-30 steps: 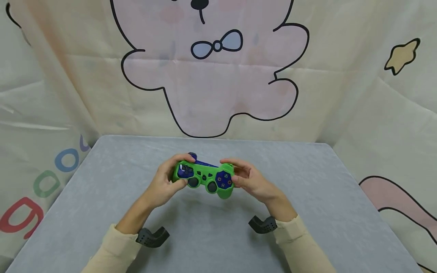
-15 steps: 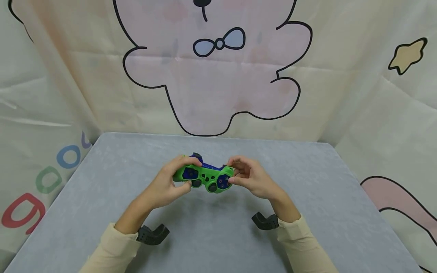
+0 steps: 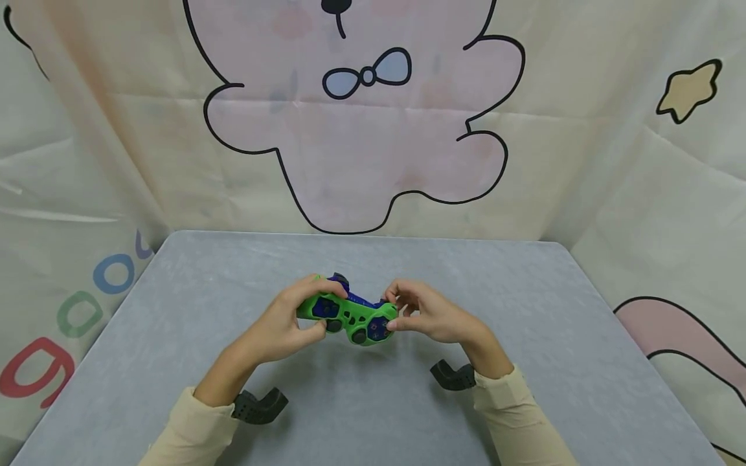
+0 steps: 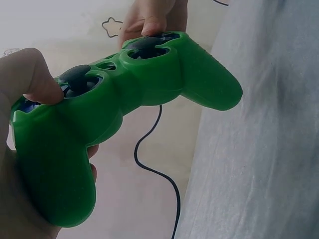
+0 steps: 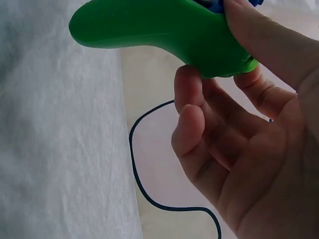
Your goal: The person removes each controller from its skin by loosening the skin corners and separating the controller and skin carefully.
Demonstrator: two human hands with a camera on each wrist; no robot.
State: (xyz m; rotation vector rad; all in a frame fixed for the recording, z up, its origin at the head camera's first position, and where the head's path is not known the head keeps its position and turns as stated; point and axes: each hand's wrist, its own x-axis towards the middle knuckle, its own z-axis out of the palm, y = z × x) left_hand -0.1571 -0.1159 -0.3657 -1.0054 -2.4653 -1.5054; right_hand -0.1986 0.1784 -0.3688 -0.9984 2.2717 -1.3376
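A game controller (image 3: 345, 316) in a green rubbery cover is held up over the middle of the table; its blue body shows along the far edge and around the buttons. My left hand (image 3: 282, 327) grips its left end, with the thumb beside the left stick (image 4: 76, 74) and the index finger over the far edge. At the other end my right hand (image 3: 437, 316) pinches the corner, thumb on the button face and fingertips under the cover's edge. In the right wrist view, the green right handle (image 5: 124, 27) points away from the palm, and the lower fingers (image 5: 189, 127) are curled below it.
A grey cloth-covered table (image 3: 524, 291) lies under both hands. Behind it hangs a pale curtain (image 3: 583, 97) printed with a pink animal and a blue bow tie (image 3: 367, 76). Dark curved wrist mounts (image 3: 260, 406) stick out from both cuffs.
My right thumb has shifted onto the controller's button face, with the fingers closing round its corner. The controller has tilted, showing less of its right handle. My left hand keeps its grip.
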